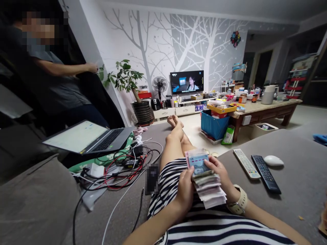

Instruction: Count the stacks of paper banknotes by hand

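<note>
Closely, between two bare hands, we held a fanned bundle of banknotes (209, 191) above our lap. Our left hand (185, 187) gripped the left edge, its thumb on the blue top note (199, 164), while our right hand (221, 173) grasped the right side; both were closed on the bundle, probably because loose paper slips apart easily. A pink note (187, 157) showed behind the blue one, and the lower notes were staggered toward our body, which left their edges exposed. A pale wristwatch (238, 202) circled our right wrist. Our striped garment (219, 231) lay beneath, and our legs (175, 143) stretched, crossed, along the grey sofa (301, 190), seemingly for comfort. To our right lay a pale remote control (246, 164), a black remote control (265, 174) and a white computer mouse (274, 161), apparently within easy reach. To our left, a dark, blurred rectangle (152, 179), perhaps a phone, lay beside our thigh. Beyond it were tangled cables (133, 163) and an open laptop (109, 140) on green patterned cloth (84, 164). Farther off, another person (58, 85) stood at left, and a television (186, 81) faced us, well placed for watching from the sofa.
</note>
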`<state>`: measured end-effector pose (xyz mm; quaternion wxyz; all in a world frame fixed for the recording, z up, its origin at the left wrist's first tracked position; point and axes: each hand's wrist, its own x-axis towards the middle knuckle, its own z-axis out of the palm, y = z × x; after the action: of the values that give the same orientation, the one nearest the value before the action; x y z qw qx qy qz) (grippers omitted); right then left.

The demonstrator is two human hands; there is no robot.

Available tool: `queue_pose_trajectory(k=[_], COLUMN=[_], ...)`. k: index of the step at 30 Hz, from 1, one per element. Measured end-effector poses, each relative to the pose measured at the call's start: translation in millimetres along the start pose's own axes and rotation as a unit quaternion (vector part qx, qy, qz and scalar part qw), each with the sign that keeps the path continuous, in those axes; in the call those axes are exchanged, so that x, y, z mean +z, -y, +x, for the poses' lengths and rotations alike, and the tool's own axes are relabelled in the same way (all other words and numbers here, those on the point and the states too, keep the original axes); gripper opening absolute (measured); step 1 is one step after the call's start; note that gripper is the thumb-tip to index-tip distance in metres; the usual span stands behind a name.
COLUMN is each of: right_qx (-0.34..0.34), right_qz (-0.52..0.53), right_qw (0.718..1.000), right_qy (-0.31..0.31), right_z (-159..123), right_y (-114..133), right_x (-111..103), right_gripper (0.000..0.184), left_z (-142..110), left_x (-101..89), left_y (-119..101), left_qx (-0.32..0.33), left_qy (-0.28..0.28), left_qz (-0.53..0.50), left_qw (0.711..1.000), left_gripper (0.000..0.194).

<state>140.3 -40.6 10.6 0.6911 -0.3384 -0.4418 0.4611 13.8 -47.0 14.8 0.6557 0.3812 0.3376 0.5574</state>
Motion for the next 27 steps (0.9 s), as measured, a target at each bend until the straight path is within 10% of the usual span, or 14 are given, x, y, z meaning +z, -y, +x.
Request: queue_pose_trajectory(k=[27], right_qx=[-0.021], right_qz=[-0.067], right_qw=[0.997], right_qy=[-0.039], right_z=[8], right_y=[-7], right_x=[-2], right_gripper=[0.044], left_z=[6], left_x=[-7.3], left_y=[-2], left_qx=[-0.018], left_qy=[-0.042], left_qz=[-0.036], left_qw=[0.998], left_gripper=[0.026])
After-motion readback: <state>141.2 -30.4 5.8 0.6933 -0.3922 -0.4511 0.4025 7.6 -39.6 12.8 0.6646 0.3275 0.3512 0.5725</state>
